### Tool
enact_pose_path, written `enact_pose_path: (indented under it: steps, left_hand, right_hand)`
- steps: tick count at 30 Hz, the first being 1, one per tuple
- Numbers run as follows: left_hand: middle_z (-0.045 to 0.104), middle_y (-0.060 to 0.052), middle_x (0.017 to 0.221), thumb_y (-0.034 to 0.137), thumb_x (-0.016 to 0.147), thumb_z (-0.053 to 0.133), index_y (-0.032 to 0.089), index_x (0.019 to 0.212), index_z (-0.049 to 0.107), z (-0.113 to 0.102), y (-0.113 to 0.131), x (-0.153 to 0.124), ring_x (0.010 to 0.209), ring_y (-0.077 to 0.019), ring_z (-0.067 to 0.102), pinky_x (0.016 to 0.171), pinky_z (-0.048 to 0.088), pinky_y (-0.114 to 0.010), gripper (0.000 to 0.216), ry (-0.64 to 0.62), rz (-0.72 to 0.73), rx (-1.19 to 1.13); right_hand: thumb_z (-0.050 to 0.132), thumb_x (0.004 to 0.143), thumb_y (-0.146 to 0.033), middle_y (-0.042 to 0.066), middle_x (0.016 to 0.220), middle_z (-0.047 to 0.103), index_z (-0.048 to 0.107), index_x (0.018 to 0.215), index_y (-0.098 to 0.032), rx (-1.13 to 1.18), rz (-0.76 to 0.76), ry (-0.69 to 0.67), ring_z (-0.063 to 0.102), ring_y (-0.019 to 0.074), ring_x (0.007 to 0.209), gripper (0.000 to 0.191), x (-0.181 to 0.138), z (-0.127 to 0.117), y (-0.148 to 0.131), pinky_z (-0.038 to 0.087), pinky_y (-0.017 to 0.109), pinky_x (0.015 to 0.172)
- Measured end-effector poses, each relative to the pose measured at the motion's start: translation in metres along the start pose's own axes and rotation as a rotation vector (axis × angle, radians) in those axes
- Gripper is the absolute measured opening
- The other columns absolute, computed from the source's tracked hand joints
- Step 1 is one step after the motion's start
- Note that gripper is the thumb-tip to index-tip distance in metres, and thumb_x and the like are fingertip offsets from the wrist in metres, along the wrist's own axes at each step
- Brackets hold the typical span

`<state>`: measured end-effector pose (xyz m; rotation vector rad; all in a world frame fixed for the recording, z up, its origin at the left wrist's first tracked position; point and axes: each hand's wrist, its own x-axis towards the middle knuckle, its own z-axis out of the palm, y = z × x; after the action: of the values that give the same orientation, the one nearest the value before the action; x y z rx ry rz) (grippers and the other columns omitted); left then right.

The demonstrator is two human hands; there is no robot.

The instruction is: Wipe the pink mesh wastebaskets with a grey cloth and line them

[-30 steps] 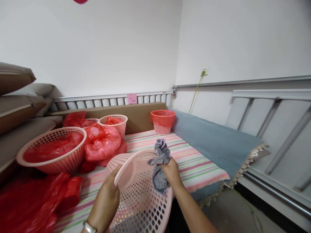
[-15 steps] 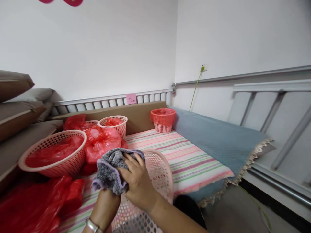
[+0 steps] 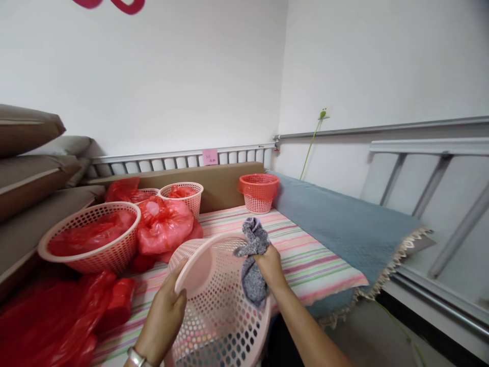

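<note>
A pink plastic basket with a perforated wall is tipped on its side, its mouth toward me. My left hand, with a metal bracelet at the wrist, grips the left part of its rim, thumb inside and fingers outside. On the opposite side, my right hand clutches a grey cloth with lilac edging. The cloth is folded over the basket's right rim and hangs partly inside. Some right fingers are hidden behind the cloth and rim.
Pink baskets with red plastic bags stand at left, beside stacked cushions. Loose red plastic lies nearer. A red and pink basket stack stands at the back of the striped sheet. A metal rail runs along the right.
My hands have come apart. The left went from the cloth to the basket rim; the right carried the cloth rightward onto the rim. The basket has tilted, its mouth now toward me.
</note>
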<state>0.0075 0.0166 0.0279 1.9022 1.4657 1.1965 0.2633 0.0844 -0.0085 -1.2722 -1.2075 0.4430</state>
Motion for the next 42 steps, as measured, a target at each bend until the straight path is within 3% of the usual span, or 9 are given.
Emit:
enact_pose_path:
  steps: [6, 11, 15, 20, 26, 29, 34, 37, 42]
  left_hand:
    - [0.058, -0.010, 0.123, 0.022, 0.073, 0.048, 0.012, 0.122, 0.049, -0.021, 0.033, 0.013, 0.118, -0.0244, 0.048, 0.104, 0.032, -0.039, 0.050, -0.084, -0.001, -0.097]
    - [0.060, -0.013, 0.119, 0.017, 0.072, 0.044, 0.006, 0.121, 0.048, -0.017, 0.037, 0.026, 0.114, -0.0252, 0.052, 0.100, 0.036, -0.039, 0.050, -0.167, -0.030, -0.079]
    - [0.058, -0.013, 0.121, 0.012, 0.071, 0.040, 0.005, 0.123, 0.046, -0.010, 0.036, 0.024, 0.116, -0.0236, 0.050, 0.102, 0.034, -0.038, 0.053, -0.132, 0.019, -0.026]
    - [0.059, -0.010, 0.121, 0.010, 0.069, 0.040, 0.010, 0.123, 0.047, -0.007, 0.035, 0.019, 0.118, -0.0229, 0.048, 0.104, 0.031, -0.038, 0.055, -0.107, 0.028, -0.009]
    - [0.067, -0.009, 0.108, 0.013, 0.067, 0.048, 0.016, 0.102, 0.065, -0.006, 0.031, 0.021, 0.114, -0.0276, 0.052, 0.104, 0.031, -0.043, 0.039, 0.002, 0.129, 0.037]
    - [0.067, -0.008, 0.108, 0.013, 0.068, 0.047, 0.017, 0.097, 0.067, -0.006, 0.032, 0.020, 0.116, -0.0272, 0.050, 0.104, 0.031, -0.043, 0.035, 0.003, 0.166, 0.036]
    - [0.063, -0.011, 0.116, 0.009, 0.065, 0.042, 0.010, 0.115, 0.057, -0.006, 0.034, 0.016, 0.117, -0.0250, 0.050, 0.104, 0.031, -0.041, 0.052, -0.040, 0.071, -0.009]
    - [0.059, -0.012, 0.122, 0.012, 0.067, 0.042, 0.009, 0.120, 0.052, -0.008, 0.030, 0.013, 0.119, -0.0238, 0.048, 0.105, 0.031, -0.040, 0.054, -0.033, 0.042, -0.049]
    - [0.062, -0.010, 0.117, 0.015, 0.068, 0.042, 0.010, 0.114, 0.057, -0.015, 0.025, 0.009, 0.115, -0.0240, 0.051, 0.103, 0.034, -0.038, 0.048, -0.044, 0.027, -0.055]
  right_hand:
    - [0.051, 0.062, -0.010, 0.004, 0.093, 0.065, 0.058, 0.099, -0.020, -0.194, -0.232, -0.051, 0.059, 0.0204, 0.087, 0.039, 0.015, -0.003, -0.067, 0.043, 0.027, 0.073]
    - [0.046, 0.060, -0.004, 0.005, 0.088, 0.060, 0.056, 0.096, -0.020, -0.379, -0.336, -0.058, 0.056, 0.0195, 0.084, 0.041, 0.013, 0.004, -0.067, 0.042, 0.026, 0.072]
    - [0.046, 0.062, -0.005, 0.006, 0.090, 0.058, 0.056, 0.097, -0.019, -0.455, -0.402, -0.069, 0.053, 0.0203, 0.086, 0.039, 0.012, 0.007, -0.068, 0.041, 0.028, 0.075]
    - [0.049, 0.067, -0.008, 0.009, 0.094, 0.056, 0.057, 0.099, -0.017, -0.532, -0.582, -0.110, 0.049, 0.0238, 0.090, 0.034, -0.004, 0.026, -0.096, 0.039, 0.037, 0.083]
    - [0.049, 0.071, -0.011, 0.010, 0.116, 0.051, 0.055, 0.110, -0.020, -0.421, -0.832, -0.355, 0.039, 0.0232, 0.114, 0.040, -0.048, 0.054, -0.133, 0.023, 0.043, 0.103]
    - [0.050, 0.072, -0.010, 0.008, 0.120, 0.050, 0.053, 0.113, -0.023, -0.388, -0.824, -0.391, 0.037, 0.0216, 0.117, 0.043, -0.054, 0.055, -0.137, 0.022, 0.043, 0.104]
    - [0.054, 0.070, -0.012, 0.007, 0.113, 0.054, 0.054, 0.110, -0.022, -0.365, -0.737, -0.314, 0.041, 0.0206, 0.113, 0.042, -0.031, 0.046, -0.127, 0.024, 0.041, 0.102]
    - [0.054, 0.066, -0.010, 0.008, 0.108, 0.056, 0.056, 0.107, -0.019, -0.406, -0.609, -0.182, 0.046, 0.0231, 0.105, 0.042, -0.014, 0.034, -0.107, 0.032, 0.041, 0.097]
    - [0.048, 0.061, -0.004, 0.009, 0.110, 0.055, 0.051, 0.113, -0.018, -0.453, -0.420, -0.061, 0.049, 0.0249, 0.105, 0.055, -0.006, 0.006, -0.056, 0.038, 0.040, 0.092]
